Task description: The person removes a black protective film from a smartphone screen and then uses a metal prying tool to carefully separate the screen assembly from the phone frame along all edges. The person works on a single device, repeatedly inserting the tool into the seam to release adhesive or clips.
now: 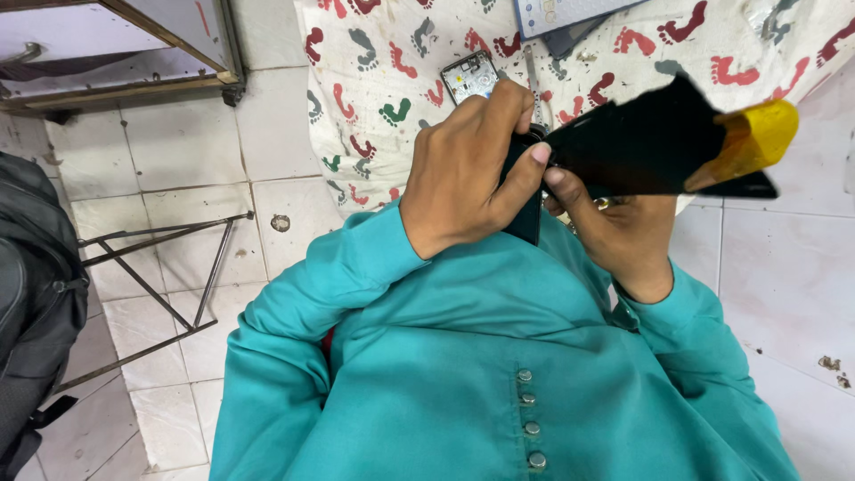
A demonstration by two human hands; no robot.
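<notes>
Above the teal-sleeved lap, a dark phone body is clamped by the left hand; a black screen panel with yellow tape is pinched by the right hand, over footprint-patterned cloth.

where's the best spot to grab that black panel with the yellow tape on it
Probably the free end of the black panel, just short of the yellow tape, pinched across its thin edges from the far side. The near end is taken up by the left hand and right hand.

A teal long-sleeved shirt with cuffs and small round metallic buttons.
</notes>
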